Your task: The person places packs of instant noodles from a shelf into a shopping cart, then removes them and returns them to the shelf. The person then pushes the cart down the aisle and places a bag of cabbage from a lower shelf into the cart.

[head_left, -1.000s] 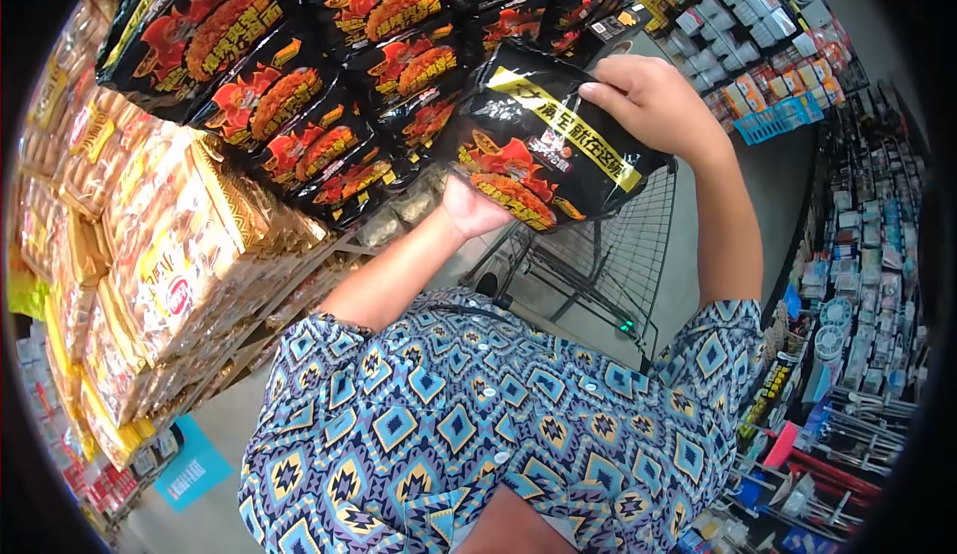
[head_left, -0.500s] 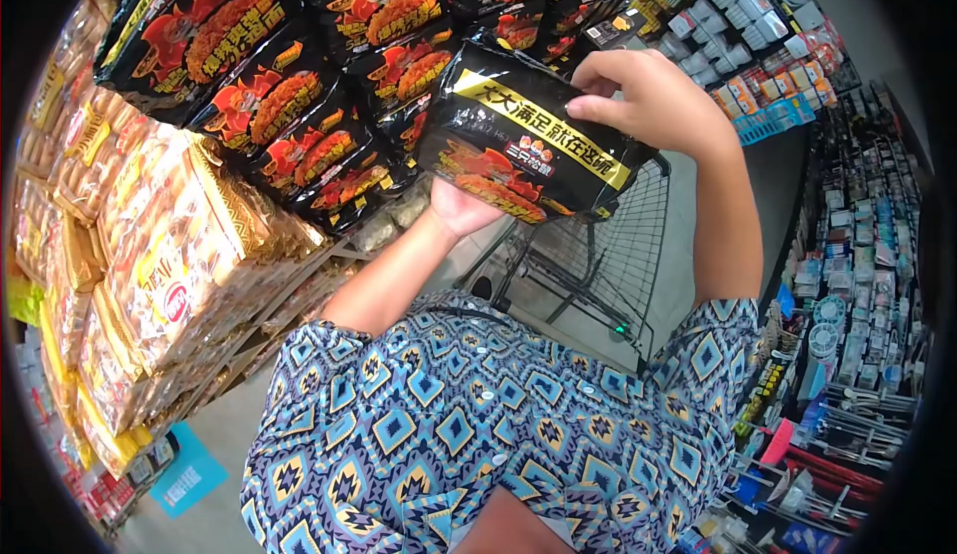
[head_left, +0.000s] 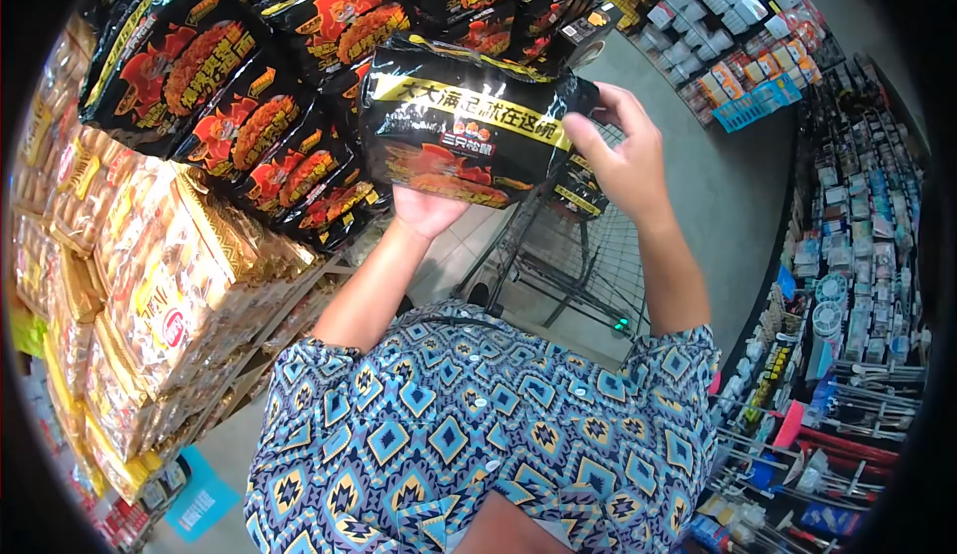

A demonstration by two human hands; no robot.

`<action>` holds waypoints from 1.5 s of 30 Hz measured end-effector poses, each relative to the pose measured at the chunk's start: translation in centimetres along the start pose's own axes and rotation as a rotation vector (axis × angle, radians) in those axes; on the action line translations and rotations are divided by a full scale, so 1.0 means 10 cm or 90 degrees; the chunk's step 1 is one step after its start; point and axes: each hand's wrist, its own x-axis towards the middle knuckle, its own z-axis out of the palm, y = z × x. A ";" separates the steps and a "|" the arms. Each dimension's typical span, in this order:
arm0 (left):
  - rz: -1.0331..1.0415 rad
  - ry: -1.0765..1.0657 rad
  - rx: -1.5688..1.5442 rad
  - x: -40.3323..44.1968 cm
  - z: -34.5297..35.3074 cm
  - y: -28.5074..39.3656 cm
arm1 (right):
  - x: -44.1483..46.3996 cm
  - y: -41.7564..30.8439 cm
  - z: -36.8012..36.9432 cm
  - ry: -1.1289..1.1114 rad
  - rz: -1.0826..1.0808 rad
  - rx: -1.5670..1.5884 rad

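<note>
A black noodle pack (head_left: 464, 126) with a yellow band of printed characters and a noodle picture is in front of me, tilted slightly. My left hand (head_left: 431, 213) supports it from below, palm up, its fingers hidden under and behind the pack. My right hand (head_left: 630, 160) holds the right end, thumb at the front edge and fingers curled behind. Matching black packs (head_left: 204, 66) are stacked just beyond and to the left, with red figures and noodles printed on them.
A wire shopping cart (head_left: 598, 280) stands beyond my right forearm, with a black and yellow package (head_left: 580, 190) at it. Gold-wrapped food packages (head_left: 150, 275) are piled at left. Shelves of small household goods (head_left: 857, 255) line the right, and a blue basket (head_left: 758, 103) is farther up.
The noodle pack has shifted left and levelled out in my hands. My right hand has moved from above its top edge down to its right end.
</note>
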 end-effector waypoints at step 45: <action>0.032 0.004 -0.080 0.10 0.16 -0.08 | 0.28 0.06 0.42 0.186 0.041 -0.005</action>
